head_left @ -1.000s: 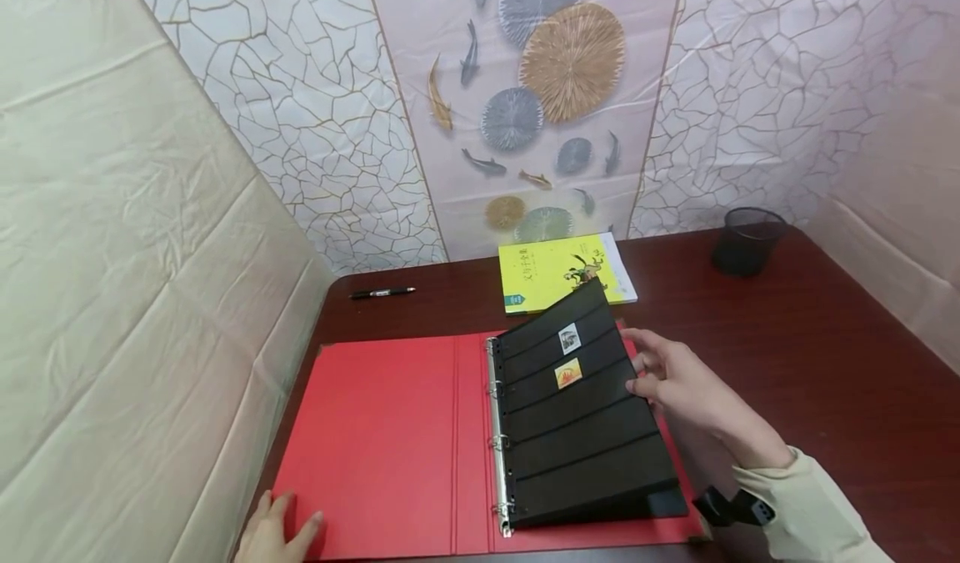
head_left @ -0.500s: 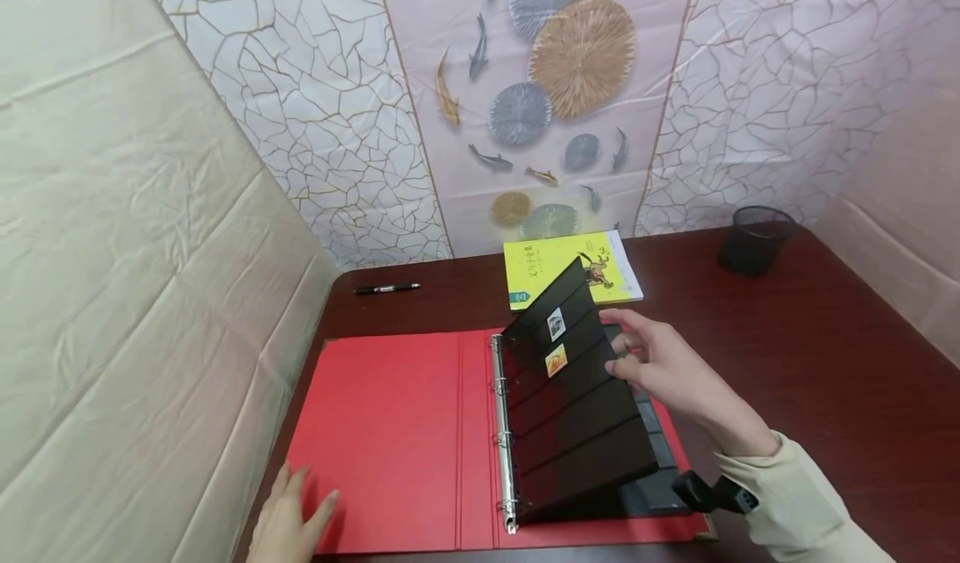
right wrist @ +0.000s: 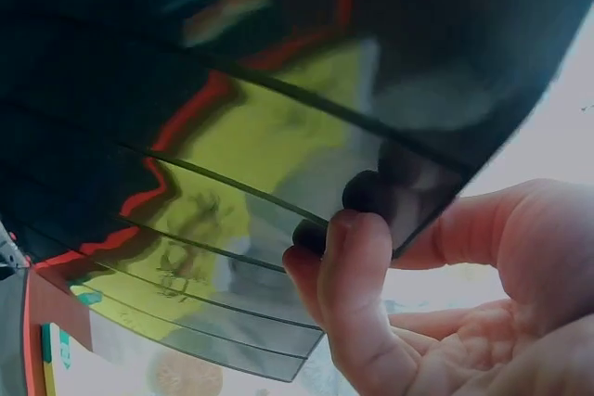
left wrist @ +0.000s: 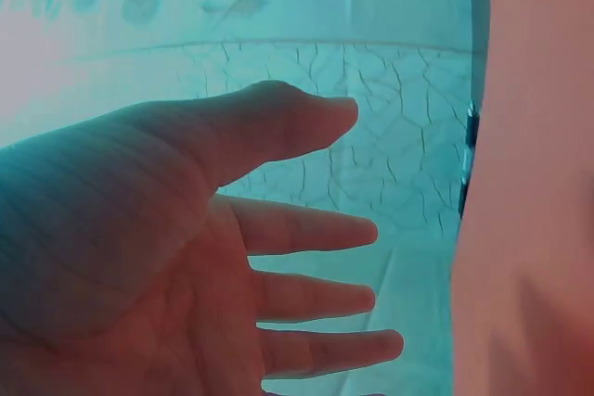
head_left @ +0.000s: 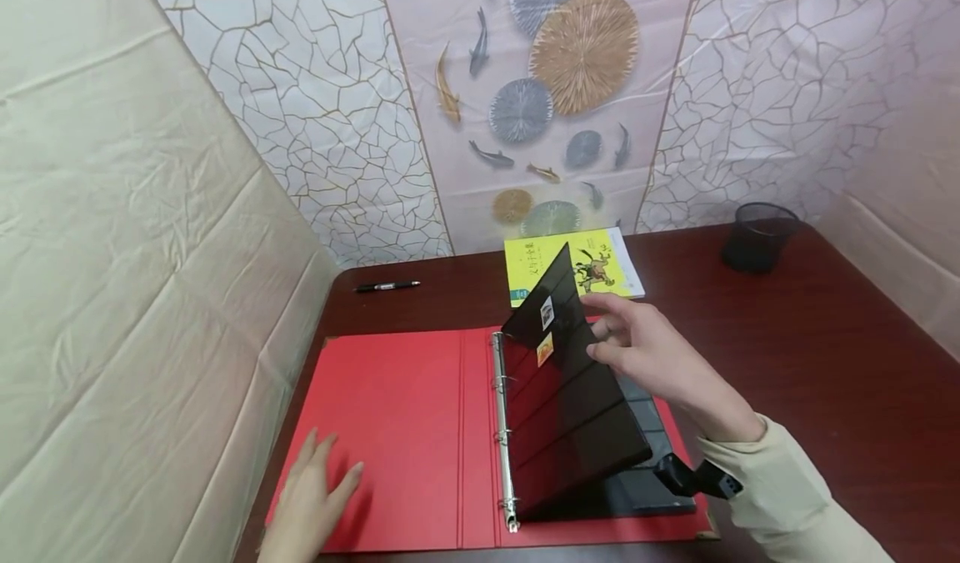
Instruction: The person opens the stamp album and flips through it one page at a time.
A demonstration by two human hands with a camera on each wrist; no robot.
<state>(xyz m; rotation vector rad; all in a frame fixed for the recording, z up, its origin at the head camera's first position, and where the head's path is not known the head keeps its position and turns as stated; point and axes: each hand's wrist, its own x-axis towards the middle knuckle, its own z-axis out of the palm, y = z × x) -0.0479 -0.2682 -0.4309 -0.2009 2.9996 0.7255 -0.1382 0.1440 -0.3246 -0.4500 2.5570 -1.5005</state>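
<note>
A red ring binder (head_left: pixel 390 429) lies spread open on the table, its metal rings (head_left: pixel 504 438) near the middle. My right hand (head_left: pixel 645 346) pinches the outer edge of a black stamp album page (head_left: pixel 577 421), which stands tilted up from the rings. On this page sit a small grey-and-white stamp (head_left: pixel 547 313) and an orange-yellow stamp (head_left: pixel 544 349). In the right wrist view, thumb and fingers grip the glossy page (right wrist: pixel 278 173) from both sides. More dark pages (head_left: pixel 645 488) lie beneath. My left hand (head_left: pixel 311 496) hovers over the left cover, fingers spread, holding nothing.
Behind the binder lies a yellow book (head_left: pixel 600 271), partly covered by the raised page. A black pen (head_left: pixel 387 287) rests at the back left, and a black mesh pen cup (head_left: pixel 757 242) stands at the back right. Cloth walls surround the table.
My right hand has lifted the black page and swung it leftward, uncovering dark pages beneath. My left hand has moved from the cover's lower left edge up and inward.
</note>
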